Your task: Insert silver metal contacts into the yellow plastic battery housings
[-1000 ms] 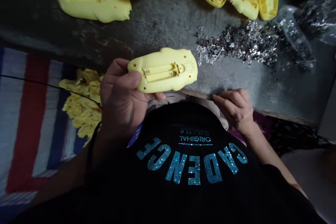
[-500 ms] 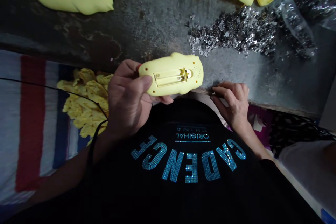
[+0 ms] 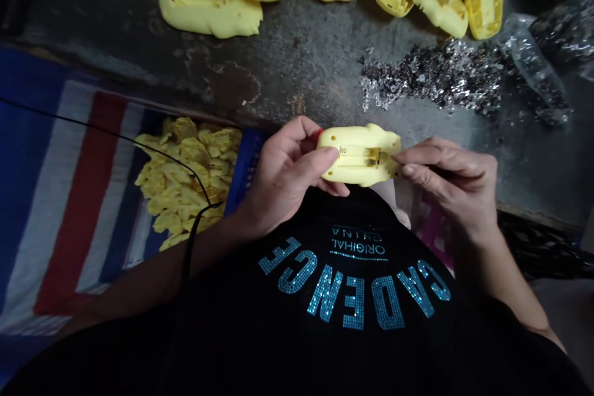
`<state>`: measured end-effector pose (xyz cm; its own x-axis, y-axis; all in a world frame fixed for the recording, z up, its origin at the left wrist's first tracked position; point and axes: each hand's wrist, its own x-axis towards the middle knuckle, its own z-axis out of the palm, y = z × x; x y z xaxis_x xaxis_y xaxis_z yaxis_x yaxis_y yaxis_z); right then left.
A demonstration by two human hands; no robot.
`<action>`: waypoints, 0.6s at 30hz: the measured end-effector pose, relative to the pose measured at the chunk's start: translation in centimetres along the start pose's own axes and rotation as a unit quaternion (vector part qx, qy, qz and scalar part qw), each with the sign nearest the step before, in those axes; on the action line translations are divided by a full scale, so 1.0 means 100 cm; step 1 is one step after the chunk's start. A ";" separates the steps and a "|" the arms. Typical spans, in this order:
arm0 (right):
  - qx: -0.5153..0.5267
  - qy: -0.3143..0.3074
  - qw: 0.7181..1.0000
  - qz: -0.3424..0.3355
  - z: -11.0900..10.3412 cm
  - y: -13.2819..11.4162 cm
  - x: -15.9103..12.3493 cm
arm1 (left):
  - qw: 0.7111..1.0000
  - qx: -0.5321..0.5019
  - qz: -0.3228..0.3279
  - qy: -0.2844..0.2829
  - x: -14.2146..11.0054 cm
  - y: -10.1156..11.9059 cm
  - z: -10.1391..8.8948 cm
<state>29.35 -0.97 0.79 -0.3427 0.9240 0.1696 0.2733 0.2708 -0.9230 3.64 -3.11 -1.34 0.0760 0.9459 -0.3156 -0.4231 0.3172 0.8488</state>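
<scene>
just off centre toward three o'clock, the yellow shell (image 3: 355,136) is clasped by the left hand (image 3: 288,179); the right hand (image 3: 459,179) has left the table (image 3: 533,164), fingertips pressed together at the three-o'clock end, any piece between them hidden.

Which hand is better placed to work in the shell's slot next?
Right, probably: the right hand has fingertips at one end of the shell; the left hand grips the other.

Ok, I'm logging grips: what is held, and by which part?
The left hand holds the shell by its left end, thumb on top. Whether the right hand, at the other end, holds anything cannot be told.
</scene>
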 end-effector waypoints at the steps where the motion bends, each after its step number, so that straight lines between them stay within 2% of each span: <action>1: -0.009 -0.017 1.000 0.006 -0.003 -0.004 0.005 | 1.000 -0.001 -0.001 -0.002 -0.002 0.001 0.001; 8: -0.002 -0.073 0.996 0.056 -0.009 -0.021 0.021 | 0.999 -0.011 0.006 -0.035 -0.010 0.000 0.001; 18: -0.059 -0.114 0.988 0.083 -0.014 -0.024 0.033 | 0.996 0.031 0.055 -0.064 -0.020 0.003 0.008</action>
<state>28.86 1.81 4.09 -0.4748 0.8769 -0.0750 0.4416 0.1636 -0.8822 4.07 -4.87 -0.16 0.1488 0.9748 -0.1663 -0.3785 0.2115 0.9011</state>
